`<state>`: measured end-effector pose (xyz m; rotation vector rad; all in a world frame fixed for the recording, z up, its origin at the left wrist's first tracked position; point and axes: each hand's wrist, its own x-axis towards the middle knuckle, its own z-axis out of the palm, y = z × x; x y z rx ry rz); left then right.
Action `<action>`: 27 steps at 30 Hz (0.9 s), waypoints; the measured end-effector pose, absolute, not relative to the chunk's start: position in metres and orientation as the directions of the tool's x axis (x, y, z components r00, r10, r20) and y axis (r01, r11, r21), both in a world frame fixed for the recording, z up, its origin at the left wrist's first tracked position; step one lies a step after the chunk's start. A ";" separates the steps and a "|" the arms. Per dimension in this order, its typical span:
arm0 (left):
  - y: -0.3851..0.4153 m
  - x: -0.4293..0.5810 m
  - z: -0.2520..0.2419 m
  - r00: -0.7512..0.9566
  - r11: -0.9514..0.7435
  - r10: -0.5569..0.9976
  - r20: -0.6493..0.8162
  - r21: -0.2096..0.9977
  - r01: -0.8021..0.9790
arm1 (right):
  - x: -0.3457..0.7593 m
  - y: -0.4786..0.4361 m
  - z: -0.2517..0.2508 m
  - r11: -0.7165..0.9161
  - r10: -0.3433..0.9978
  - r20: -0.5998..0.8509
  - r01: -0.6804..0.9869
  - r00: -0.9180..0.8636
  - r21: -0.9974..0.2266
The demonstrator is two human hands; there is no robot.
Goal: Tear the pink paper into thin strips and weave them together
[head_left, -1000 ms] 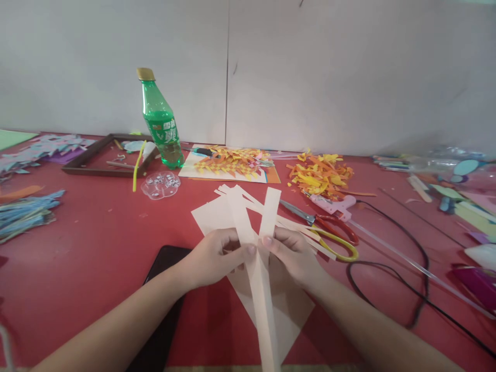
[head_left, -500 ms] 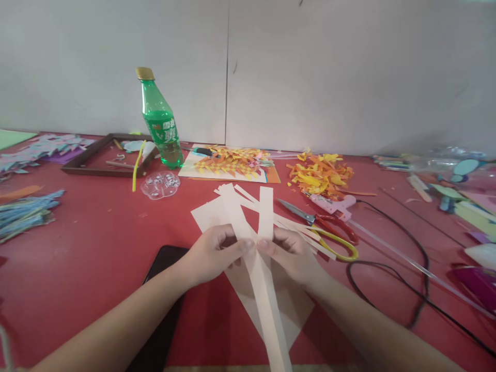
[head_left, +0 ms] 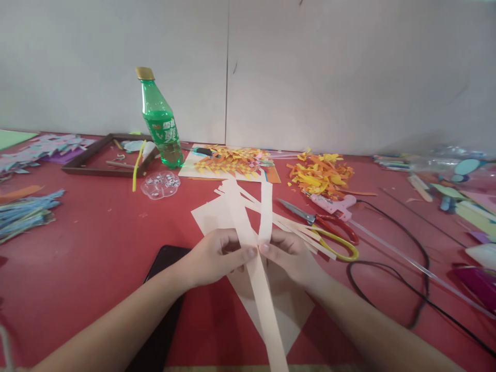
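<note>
A long cream paper strip [head_left: 267, 315] runs from the bottom edge up between my hands, and its top end stands above them. My left hand [head_left: 217, 258] pinches this strip between thumb and fingers. Close beside it, my right hand [head_left: 289, 256] is closed on a second, shorter-looking paper strip [head_left: 266, 212]; whether the two pieces are joined or one torn piece, I cannot tell. Beneath my hands lies a cream paper sheet [head_left: 290, 310], partly covered. Several narrow paper strips [head_left: 298, 227] are spread behind my right hand.
Scissors [head_left: 333, 237] and a pink glue gun [head_left: 333, 204] with a black cord lie right. A green bottle [head_left: 163, 124] stands behind, near a wooden frame [head_left: 89, 170] and a clear flower-shaped dish [head_left: 160, 185]. Orange-yellow paper scraps [head_left: 321, 175] are piled behind. A black phone-like slab [head_left: 158, 310] lies under my left forearm.
The strip in my right hand has tilted slightly right and its top reaches higher. The strip in my left hand has shifted slightly right and upward. Both hands keep their pinch.
</note>
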<state>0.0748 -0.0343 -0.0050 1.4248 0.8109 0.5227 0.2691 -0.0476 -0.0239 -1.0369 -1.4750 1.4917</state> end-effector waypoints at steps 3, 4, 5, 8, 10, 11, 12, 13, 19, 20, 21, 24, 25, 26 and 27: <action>-0.034 0.075 -0.005 0.636 0.105 0.755 -0.159 0.987 0.122 | 0.269 -0.048 -0.025 -0.009 0.934 -0.023 0.043 -0.357 -0.999; -0.033 0.075 -0.005 0.634 0.102 0.758 -0.153 0.988 0.116 | 0.269 -0.048 -0.025 0.003 0.939 -0.017 0.056 -0.344 -0.998; -0.033 0.076 -0.005 0.633 0.101 0.760 -0.149 0.989 0.111 | 0.269 -0.048 -0.025 0.016 0.944 -0.007 0.066 -0.329 -0.998; -0.033 0.076 -0.004 0.617 0.102 0.774 -0.140 0.990 0.097 | 0.270 -0.048 -0.025 0.041 0.948 0.015 0.075 -0.317 -0.996; -0.033 0.076 -0.004 0.599 0.102 0.789 -0.138 0.990 0.093 | 0.270 -0.048 -0.024 0.048 0.946 0.024 0.066 -0.324 -0.997; -0.033 0.076 -0.004 0.587 0.103 0.798 -0.139 0.990 0.095 | 0.270 -0.048 -0.024 0.054 0.946 0.031 0.065 -0.323 -0.996; -0.033 0.076 -0.005 0.576 0.109 0.804 -0.150 0.988 0.105 | 0.270 -0.048 -0.023 0.062 0.947 0.037 0.069 -0.320 -0.996; -0.033 0.075 -0.005 0.566 0.117 0.809 -0.162 0.986 0.114 | 0.270 -0.048 -0.022 0.072 0.949 0.044 0.076 -0.312 -0.995; -0.035 0.076 -0.004 0.644 0.096 0.747 -0.163 0.986 0.138 | 0.269 -0.047 -0.020 0.092 0.956 0.058 0.106 -0.289 -0.990; -0.035 0.076 -0.003 0.664 0.095 0.728 -0.170 0.985 0.147 | 0.269 -0.047 -0.020 0.082 0.958 0.051 0.099 -0.283 -0.992; -0.035 0.076 -0.003 0.676 0.096 0.715 -0.178 0.983 0.157 | 0.269 -0.047 -0.021 0.067 0.960 0.041 0.086 -0.275 -0.994; -0.035 0.076 -0.003 0.658 0.102 0.729 -0.186 0.981 0.164 | 0.269 -0.047 -0.023 0.012 0.960 0.006 0.022 -0.279 -1.000; -0.035 0.076 -0.004 0.646 0.104 0.740 -0.185 0.981 0.162 | 0.270 -0.048 -0.024 -0.002 0.956 -0.003 0.004 -0.294 -1.000; -0.035 0.076 -0.004 0.637 0.106 0.749 -0.184 0.982 0.159 | 0.270 -0.048 -0.025 -0.011 0.950 -0.009 -0.005 -0.312 -1.000; -0.034 0.075 -0.005 0.633 0.105 0.753 -0.181 0.982 0.156 | 0.270 -0.049 -0.025 -0.015 0.946 -0.013 -0.004 -0.324 -1.000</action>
